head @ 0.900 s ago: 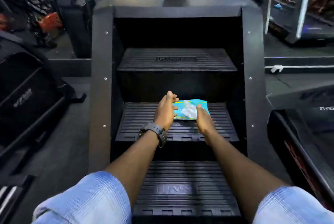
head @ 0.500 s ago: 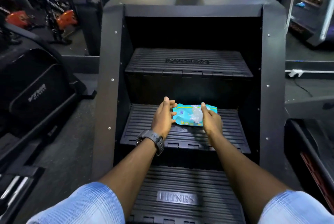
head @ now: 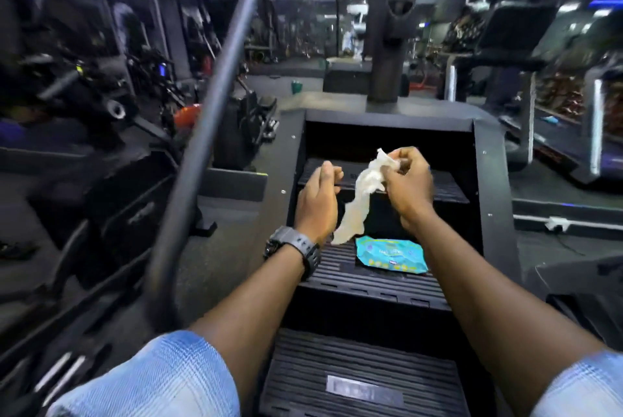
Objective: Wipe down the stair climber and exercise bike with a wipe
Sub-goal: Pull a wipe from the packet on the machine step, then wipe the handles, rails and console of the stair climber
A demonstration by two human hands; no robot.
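Right grip: the right hand [head: 406,185] is raised above the stair climber [head: 492,201], fingers curled and pinching the upper end of a white wipe [head: 362,194].
Wipe: crumpled at the top by the right fingers; the rest hangs down and leftward as a loose strip, its lower tip beside the left wrist and just above the pack.
Left grip: the left hand [head: 317,204] is just left of the hanging wipe, fingers loosely curled; whether it touches the wipe cannot be told. A dark watch [head: 296,250] sits on its wrist.
Wipes pack [head: 391,255]: a teal packet lying flat on the middle step [head: 337,270], toward that step's right side, below both hands.
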